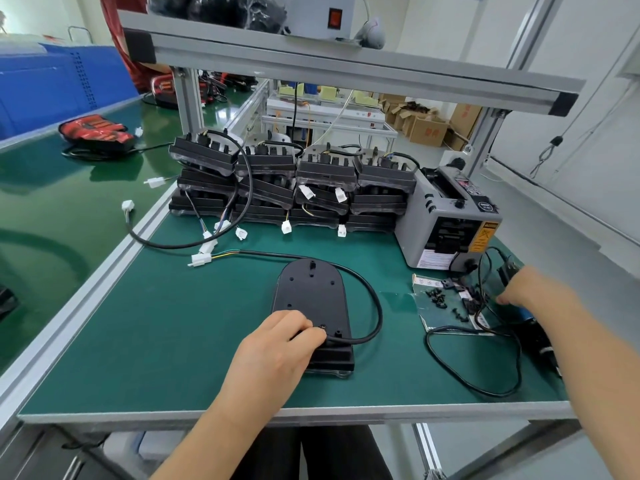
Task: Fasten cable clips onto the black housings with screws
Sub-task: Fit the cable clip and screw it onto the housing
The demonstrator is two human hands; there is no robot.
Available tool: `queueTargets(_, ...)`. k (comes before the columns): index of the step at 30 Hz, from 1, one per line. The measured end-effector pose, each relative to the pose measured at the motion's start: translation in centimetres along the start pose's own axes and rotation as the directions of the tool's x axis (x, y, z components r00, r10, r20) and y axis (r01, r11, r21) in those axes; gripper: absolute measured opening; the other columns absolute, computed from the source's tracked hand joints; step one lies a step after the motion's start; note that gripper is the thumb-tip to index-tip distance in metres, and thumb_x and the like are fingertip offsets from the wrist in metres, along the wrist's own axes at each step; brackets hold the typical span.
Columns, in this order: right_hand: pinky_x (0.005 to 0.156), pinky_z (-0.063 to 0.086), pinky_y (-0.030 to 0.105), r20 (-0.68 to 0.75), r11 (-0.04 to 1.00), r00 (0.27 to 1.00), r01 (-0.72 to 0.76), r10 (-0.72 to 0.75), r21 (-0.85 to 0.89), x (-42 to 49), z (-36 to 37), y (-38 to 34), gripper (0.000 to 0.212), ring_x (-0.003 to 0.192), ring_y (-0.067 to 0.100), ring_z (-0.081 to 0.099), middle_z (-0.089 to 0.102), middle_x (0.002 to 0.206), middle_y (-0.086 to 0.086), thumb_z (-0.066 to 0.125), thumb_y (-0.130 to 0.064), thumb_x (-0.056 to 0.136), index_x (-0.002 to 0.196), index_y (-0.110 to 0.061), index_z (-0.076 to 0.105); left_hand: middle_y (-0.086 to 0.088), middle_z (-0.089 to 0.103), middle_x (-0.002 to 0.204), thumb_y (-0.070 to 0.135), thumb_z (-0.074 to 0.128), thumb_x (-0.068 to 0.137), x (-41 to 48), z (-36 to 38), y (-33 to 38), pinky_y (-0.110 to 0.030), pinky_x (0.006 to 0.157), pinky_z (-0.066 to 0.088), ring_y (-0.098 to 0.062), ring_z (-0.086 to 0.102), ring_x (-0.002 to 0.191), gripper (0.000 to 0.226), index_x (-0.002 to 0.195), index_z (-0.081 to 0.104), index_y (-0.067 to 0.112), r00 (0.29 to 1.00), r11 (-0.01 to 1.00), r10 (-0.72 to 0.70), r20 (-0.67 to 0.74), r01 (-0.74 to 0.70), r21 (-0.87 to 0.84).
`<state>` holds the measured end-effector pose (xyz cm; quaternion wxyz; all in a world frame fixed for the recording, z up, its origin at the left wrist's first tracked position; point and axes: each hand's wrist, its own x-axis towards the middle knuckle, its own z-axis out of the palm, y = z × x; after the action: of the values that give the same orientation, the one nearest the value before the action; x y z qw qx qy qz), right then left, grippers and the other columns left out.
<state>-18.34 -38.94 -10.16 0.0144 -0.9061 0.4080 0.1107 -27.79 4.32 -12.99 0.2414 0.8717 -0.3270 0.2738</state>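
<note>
Bench (173,341) with a green mat lies in front of you, framed in grey rail. At its far edge, a stack of housings (294,181) stands several layers high, with wires and white plugs hanging down the front. A grey machine (446,216) sits just to the right of the stack.

One black housing (311,292) lies flat at mid-bench, rounded end pointing away from you. Its cable (375,306) leaves the near end, loops out to the right, passes behind the rounded end and finishes at a white plug (197,260) on the left.

Your left hand (277,344) rests on the near end of the housing, fingers curled over the cable where it joins.

Your right hand (523,289) reaches over the right side of the bench, fingertips at the clips (450,284); whether it grasps one cannot be told. The clips and the loose screws (438,296) lie together on a small sheet (433,317)
</note>
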Motion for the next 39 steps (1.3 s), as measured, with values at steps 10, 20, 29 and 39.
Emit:
queueTargets(10,0.067,0.045,0.028,-0.023,0.990,0.990,0.135,-0.137,-0.045,-2.6,-1.2,-0.1,0.025,0.077,0.025,0.057,0.056,0.077,0.009,0.055,-0.021,0.091,0.073,-0.003,0.057,0.001,0.061,0.074,-0.004,0.082,0.064,0.1,0.0,-0.1,-0.029,0.048,0.052,-0.019,0.060,0.068,0.024,0.078,0.070,0.013,1.000,1.000,0.013,0.000,-0.013,0.002)
queueTargets(20,0.039,0.051,0.028,0.205,0.381,0.933,-0.081,-0.295,0.921,-6.9,-4.9,1.9,0.032,0.041,0.022,0.059,0.064,0.060,0.017,0.062,-0.028,0.085,0.098,-0.001,0.051,-0.001,0.061,0.073,-0.008,0.082,0.062,0.0,0.3,-0.1,-0.029,0.048,0.051,-0.021,0.061,0.067,0.027,0.078,0.071,0.010,0.999,1.000,0.014,-0.029,-0.014,-0.007)
queueTargets(29,0.048,0.052,0.024,-0.037,-0.469,0.950,-0.119,-0.309,0.875,-14.1,-5.0,-4.2,0.032,0.047,0.015,0.057,0.057,0.069,0.004,0.074,-0.034,0.079,0.090,-0.012,0.054,0.000,0.061,0.075,-0.005,0.082,0.064,0.0,0.3,-0.3,-0.029,0.048,0.051,-0.020,0.060,0.068,0.026,0.080,0.071,0.012,1.000,1.000,0.006,-0.016,-0.007,-0.019)
queueTargets(39,0.051,0.049,0.028,-0.492,-0.662,0.834,0.222,-0.252,0.716,-21.6,-5.1,-13.6,0.019,0.051,0.018,0.056,0.057,0.070,-0.001,0.065,-0.025,0.088,0.098,-0.018,0.052,0.001,0.062,0.077,-0.005,0.085,0.060,-0.1,0.6,-0.4,-0.029,0.046,0.051,-0.018,0.062,0.072,0.031,0.081,0.072,0.013,1.000,0.999,-0.016,0.000,0.016,-0.030)
